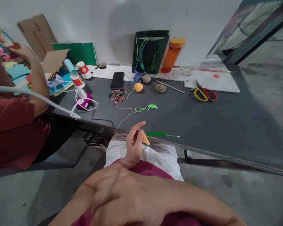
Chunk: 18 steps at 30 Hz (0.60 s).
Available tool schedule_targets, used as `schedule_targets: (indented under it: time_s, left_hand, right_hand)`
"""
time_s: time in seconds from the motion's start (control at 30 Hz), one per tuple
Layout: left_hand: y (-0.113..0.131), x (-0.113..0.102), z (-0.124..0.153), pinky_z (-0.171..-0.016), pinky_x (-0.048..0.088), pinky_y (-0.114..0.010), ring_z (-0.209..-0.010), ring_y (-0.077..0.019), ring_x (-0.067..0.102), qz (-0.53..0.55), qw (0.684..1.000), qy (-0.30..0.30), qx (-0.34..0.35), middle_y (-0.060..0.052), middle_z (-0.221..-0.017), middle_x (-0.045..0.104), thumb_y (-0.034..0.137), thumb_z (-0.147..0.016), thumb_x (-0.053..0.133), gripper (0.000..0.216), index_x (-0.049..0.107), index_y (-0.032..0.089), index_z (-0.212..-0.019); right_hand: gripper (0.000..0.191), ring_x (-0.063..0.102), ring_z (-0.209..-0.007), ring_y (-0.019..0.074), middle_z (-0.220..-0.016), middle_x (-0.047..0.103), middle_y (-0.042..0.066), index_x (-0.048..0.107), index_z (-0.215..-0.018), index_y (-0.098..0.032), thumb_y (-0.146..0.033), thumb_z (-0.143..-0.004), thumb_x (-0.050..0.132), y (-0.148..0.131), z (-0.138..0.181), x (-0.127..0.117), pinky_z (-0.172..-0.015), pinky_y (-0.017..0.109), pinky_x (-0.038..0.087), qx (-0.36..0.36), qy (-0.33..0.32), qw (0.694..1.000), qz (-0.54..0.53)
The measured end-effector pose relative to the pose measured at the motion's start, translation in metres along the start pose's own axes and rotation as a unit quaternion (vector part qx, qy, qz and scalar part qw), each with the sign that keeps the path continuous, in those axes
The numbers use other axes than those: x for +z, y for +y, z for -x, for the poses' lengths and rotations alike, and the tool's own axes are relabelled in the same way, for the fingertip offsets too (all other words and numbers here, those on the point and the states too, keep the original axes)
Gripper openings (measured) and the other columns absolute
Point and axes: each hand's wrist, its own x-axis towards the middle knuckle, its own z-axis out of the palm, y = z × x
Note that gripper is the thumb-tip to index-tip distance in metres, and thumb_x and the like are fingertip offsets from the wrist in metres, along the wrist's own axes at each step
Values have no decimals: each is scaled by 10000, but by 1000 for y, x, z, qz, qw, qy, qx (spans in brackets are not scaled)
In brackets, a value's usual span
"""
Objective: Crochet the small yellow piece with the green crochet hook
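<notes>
My left hand [134, 142] is closed, pinching a small yellow-orange crochet piece [145, 139] just above my lap at the table edge. A thin yarn strand runs from that hand over the table toward a yellow yarn ball [138, 87]. My right hand [115, 197] lies across my left forearm, very close to the camera; its fingers are blurred and partly hidden. On the table edge beside my left hand rests a green-handled crochet hook [157, 134]. A green leaf-shaped crochet piece [152, 106] with a looped cord lies farther in.
Scissors [205, 92], a brown yarn ball [160, 88], a stick [171, 86], a phone [117, 80] and beaded bracelets [117, 94] lie about the table. Behind stand a dark green bag [149, 53] and an orange bottle [172, 56]. Another person [14, 125] works at left, near a white cable [37, 95].
</notes>
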Motion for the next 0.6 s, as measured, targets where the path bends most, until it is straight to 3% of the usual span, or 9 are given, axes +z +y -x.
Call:
schedule_targets:
  time_s: [0.03,0.07,0.17,0.23,0.3,0.33,0.4,0.47,0.6]
  left_hand:
    - [1,-2,-2,-504,410,-196,-531,-75,439,5,1000,13,7,47,-646,527,541,-863,738,455,739,193,-1156]
    - [3,-3,-4,-507,414,-192,-539,-75,443,8,1000,26,14,46,-653,530,533,-861,745,447,741,200,-1158]
    - [13,-6,-7,-516,420,-181,-552,-76,469,8,999,40,18,47,-655,547,503,-872,746,412,743,214,-1166]
    - [19,-5,-5,-523,419,-175,-550,-75,465,16,999,45,18,55,-628,535,477,-872,757,388,745,224,-1166]
    - [24,-2,-1,-535,423,-171,-552,-71,466,41,998,39,16,59,-626,531,467,-865,770,367,754,243,-1155]
    - [25,0,1,-542,427,-170,-554,-69,467,50,998,34,20,58,-630,535,468,-860,775,359,760,248,-1143]
    - [26,4,5,-548,426,-168,-568,-67,473,46,999,22,16,49,-660,556,458,-867,773,338,768,253,-1135]
    - [24,6,7,-536,419,-169,-571,-66,477,35,999,5,17,43,-682,562,454,-868,773,330,773,253,-1129]
    - [22,7,7,-521,418,-172,-561,-65,473,29,999,-30,22,44,-698,550,463,-875,761,322,770,271,-1134]
  right_hand:
    - [224,714,-786,90,-820,762,-6,655,-853,-231,-412,-978,615,0,10,-5,-810,170,537,-43,35,997,-47]
    - [256,696,-748,97,-777,748,1,643,-820,-215,-386,-1000,579,-1,21,-8,-783,188,537,-30,97,992,-75]
    - [283,596,-602,96,-662,676,-22,640,-749,-212,-382,-974,617,1,63,-12,-585,204,467,127,197,968,-90]
    - [322,506,-524,92,-583,598,-41,629,-697,-217,-385,-971,609,7,86,-11,-506,214,394,283,285,914,-63]
    - [268,557,-591,112,-652,625,-27,628,-744,-222,-428,-900,703,15,101,-8,-566,230,459,341,454,822,-48]
    - [256,600,-649,130,-735,667,-11,654,-848,-232,-466,-847,758,19,104,-6,-613,248,505,328,531,779,-60]
    - [404,676,-787,164,-877,724,21,678,-1038,-256,-538,-779,807,25,106,-5,-712,284,568,270,613,734,-109]
    - [448,707,-867,170,-962,757,36,691,-1119,-277,-549,-782,804,28,102,-5,-766,293,593,224,649,712,-151]
    - [277,728,-790,151,-905,788,14,750,-1008,-286,-437,-791,832,33,92,-10,-718,282,610,209,682,680,-170]
